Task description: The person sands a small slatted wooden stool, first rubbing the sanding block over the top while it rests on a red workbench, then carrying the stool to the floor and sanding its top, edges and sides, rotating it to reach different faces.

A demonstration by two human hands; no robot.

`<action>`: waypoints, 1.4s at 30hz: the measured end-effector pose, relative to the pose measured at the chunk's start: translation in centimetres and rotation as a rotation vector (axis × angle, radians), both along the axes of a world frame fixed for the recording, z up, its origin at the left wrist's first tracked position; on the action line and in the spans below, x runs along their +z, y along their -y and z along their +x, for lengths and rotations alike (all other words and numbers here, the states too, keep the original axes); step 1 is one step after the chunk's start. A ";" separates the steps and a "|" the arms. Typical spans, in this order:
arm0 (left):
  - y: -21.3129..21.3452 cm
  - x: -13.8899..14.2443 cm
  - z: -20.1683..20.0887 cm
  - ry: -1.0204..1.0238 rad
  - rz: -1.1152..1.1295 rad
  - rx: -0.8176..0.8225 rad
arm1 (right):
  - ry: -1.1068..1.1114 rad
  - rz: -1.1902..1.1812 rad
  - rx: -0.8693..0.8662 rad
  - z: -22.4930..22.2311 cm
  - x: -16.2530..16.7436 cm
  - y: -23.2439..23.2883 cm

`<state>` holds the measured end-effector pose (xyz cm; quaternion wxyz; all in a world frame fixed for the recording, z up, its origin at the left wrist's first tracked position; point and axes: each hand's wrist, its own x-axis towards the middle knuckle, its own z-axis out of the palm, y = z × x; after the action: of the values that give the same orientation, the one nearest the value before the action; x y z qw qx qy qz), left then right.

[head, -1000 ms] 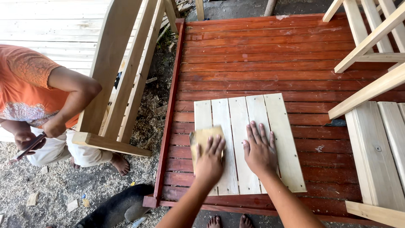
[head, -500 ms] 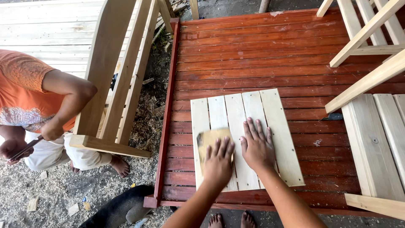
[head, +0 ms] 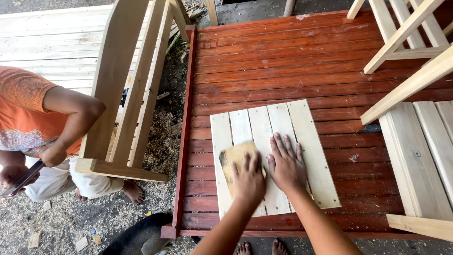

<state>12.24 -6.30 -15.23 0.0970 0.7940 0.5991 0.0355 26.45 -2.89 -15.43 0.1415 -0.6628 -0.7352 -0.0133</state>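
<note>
A pale slatted wooden panel point(head: 309, 137) lies flat on a red-brown stained slatted platform point(head: 292, 61). My left hand point(head: 248, 179) presses a tan sheet of sandpaper point(head: 232, 157) onto the panel's left slats. My right hand point(head: 285, 163) lies flat beside it, fingers spread, resting on the middle slats and holding nothing.
Another person in an orange top point(head: 23, 111) crouches at the left, holding a tool against an unfinished wooden frame point(head: 127, 94). Bare-wood chair parts point(head: 415, 141) crowd the right side. Sawdust covers the ground point(head: 71, 217). My bare toes point(head: 259, 248) show at the bottom.
My left hand has slid the sandpaper a little back and forth across the left slats. My right hand has stayed flat on the panel. The view shifted slightly.
</note>
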 end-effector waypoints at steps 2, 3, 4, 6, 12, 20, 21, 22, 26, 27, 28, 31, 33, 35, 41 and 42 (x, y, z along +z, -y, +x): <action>-3.0 -0.2 0.4 0.021 0.004 0.046 | -0.007 -0.010 0.003 0.1 -0.2 0.2; -3.7 -0.3 0.6 0.007 -0.003 0.056 | -0.011 -0.023 0.000 0.1 -0.3 0.3; -4.4 -0.4 0.7 0.020 0.029 0.044 | -0.014 -0.037 -0.004 0.2 -0.5 0.5; -3.5 -0.5 0.5 0.044 0.092 0.030 | -0.044 -0.014 0.022 0.3 -0.9 0.7; 6.2 1.2 -3.2 0.238 0.074 -0.186 | -0.267 -0.135 0.192 2.1 -0.5 1.6; 2.2 9.2 -7.2 0.744 -0.320 -0.290 | -0.230 -0.382 0.564 2.8 4.2 7.1; 1.2 9.6 -7.2 0.807 -0.149 -0.414 | -0.228 -0.402 0.486 2.4 4.6 7.0; 0.1 9.6 -7.2 0.879 0.015 -0.365 | -0.226 -0.420 0.408 2.3 4.9 6.7; -2.9 6.2 -7.5 0.600 0.365 0.049 | -0.480 0.007 0.185 1.7 4.3 6.3; -3.4 4.8 -7.8 0.422 0.384 0.117 | -0.433 0.088 0.175 1.3 3.8 6.8; -3.6 3.3 -8.0 0.245 0.400 0.184 | -0.385 0.168 0.165 0.9 3.2 7.4; -3.7 -0.6 -8.6 0.465 0.224 0.323 | -0.136 0.009 0.313 -2.8 1.0 11.8; -3.4 -2.0 -8.7 0.338 0.219 0.336 | -0.130 -0.074 0.320 -4.0 0.0 12.2; -3.0 -2.3 -8.7 0.283 0.204 0.354 | 0.054 -0.103 0.304 -4.9 -0.4 11.1; -2.7 -0.4 -8.3 0.357 0.061 0.378 | -0.048 -0.291 0.203 -6.0 -0.1 0.4; -2.8 -0.2 -8.3 0.354 0.034 0.386 | -0.050 -0.319 0.180 -6.4 0.0 0.2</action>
<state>3.98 -3.54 -15.47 0.1785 0.6481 0.7124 0.2015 20.08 -3.10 -15.46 0.0535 -0.6085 -0.7806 0.1327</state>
